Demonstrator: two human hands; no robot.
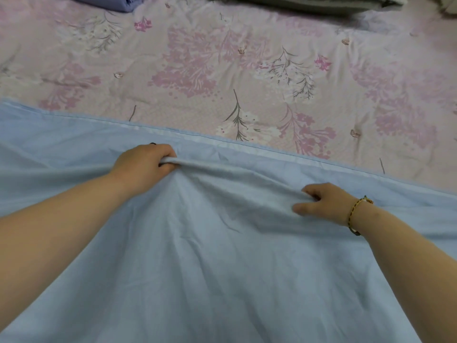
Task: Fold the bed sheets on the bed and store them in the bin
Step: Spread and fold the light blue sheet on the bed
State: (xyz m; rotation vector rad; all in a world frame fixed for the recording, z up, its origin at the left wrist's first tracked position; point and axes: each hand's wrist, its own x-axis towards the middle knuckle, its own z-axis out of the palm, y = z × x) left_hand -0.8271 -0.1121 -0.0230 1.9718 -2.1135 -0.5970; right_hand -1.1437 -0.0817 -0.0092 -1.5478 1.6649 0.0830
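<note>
Pale-blue sheet (210,268), wrinkled, ridge pinched by both hands.

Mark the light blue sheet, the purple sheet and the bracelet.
light blue sheet (222,280): head view, smooth stretch near the bottom middle.
purple sheet (111,1): head view, bundled bulk at the top edge, left.
bracelet (351,215): head view, middle of the woven band on the wrist.
</note>
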